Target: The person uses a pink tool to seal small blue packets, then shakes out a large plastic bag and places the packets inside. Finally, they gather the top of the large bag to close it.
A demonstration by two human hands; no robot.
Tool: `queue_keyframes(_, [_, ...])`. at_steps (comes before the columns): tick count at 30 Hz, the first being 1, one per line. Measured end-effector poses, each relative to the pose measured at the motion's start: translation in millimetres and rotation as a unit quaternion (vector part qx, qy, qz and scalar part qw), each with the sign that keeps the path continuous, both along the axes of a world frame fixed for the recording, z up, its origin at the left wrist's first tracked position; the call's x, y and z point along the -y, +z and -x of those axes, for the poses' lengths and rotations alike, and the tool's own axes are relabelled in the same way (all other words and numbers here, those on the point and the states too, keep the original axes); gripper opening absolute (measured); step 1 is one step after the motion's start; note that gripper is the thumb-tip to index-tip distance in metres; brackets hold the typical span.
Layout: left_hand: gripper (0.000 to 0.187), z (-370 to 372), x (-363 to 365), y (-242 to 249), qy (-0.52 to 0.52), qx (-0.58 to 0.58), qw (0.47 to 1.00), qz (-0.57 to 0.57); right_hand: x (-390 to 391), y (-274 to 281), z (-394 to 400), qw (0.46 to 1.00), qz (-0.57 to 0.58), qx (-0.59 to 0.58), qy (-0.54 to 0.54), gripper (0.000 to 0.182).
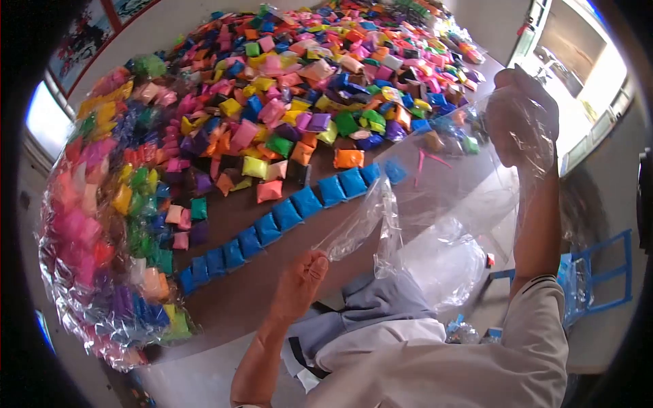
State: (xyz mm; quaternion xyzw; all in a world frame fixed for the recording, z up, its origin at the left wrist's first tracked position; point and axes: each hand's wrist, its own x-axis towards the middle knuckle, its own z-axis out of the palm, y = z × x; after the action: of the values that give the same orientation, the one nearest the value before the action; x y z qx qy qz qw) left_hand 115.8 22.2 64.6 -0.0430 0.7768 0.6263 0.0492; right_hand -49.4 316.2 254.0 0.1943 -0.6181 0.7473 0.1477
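Observation:
A large clear plastic bag point(442, 183) is stretched between my hands over the table's front edge. My left hand point(300, 282) is closed, pinching the bag's lower left edge. Raised at the upper right, my right hand point(520, 122) is closed in a fist with the film draped over it, so its fingers show only partly. A row of small blue packets point(275, 224) lies end to end in a slanting line on the brown table point(231, 309), just beyond my left hand. Part of the row's far end shows through the film.
Behind the row lies a big heap of small coloured packets point(286, 102). Clear bags filled with packets point(78, 238) stand along the left edge. More clear plastic point(452, 265) hangs beside my lap. A blue metal frame point(605, 272) stands at the right.

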Motion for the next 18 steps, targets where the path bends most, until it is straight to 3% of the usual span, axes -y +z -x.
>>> queue_keyframes(3, [0.033,8.2,6.9,5.7,0.016,0.025,0.996,0.089,19.3,-9.8,19.8,0.998,0.016,0.006,0.065,0.027])
queue_keyframes(8, [0.042,17.1,7.1,-13.4,-0.021,-0.113,0.988,0.107,38.9,-22.8,41.4,0.975,0.099,0.104,0.172,0.024])
queue_keyframes(9, [0.043,18.9,7.1,-15.1,-0.029,-0.139,0.983,0.116,51.3,-21.5,38.3,0.981,0.120,0.122,0.092,0.022])
queue_keyframes(11, [0.040,20.8,3.2,-11.3,-0.002,-0.155,0.979,0.129,26.7,-31.6,69.2,0.934,0.101,0.172,0.296,0.026])
queue_keyframes(13, [0.035,25.2,1.3,-13.8,0.032,-0.155,0.981,0.116,27.9,-35.4,74.0,0.933,0.101,0.198,0.284,0.030])
queue_keyframes(15, [0.030,33.2,2.7,-21.5,0.072,-0.138,0.985,0.075,39.6,-37.4,65.3,0.960,0.108,0.172,0.194,0.022])
queue_keyframes(18, [0.026,47.9,5.7,-9.6,0.070,-0.114,0.987,0.092,37.6,-37.2,64.8,0.968,0.087,0.140,0.189,0.023])
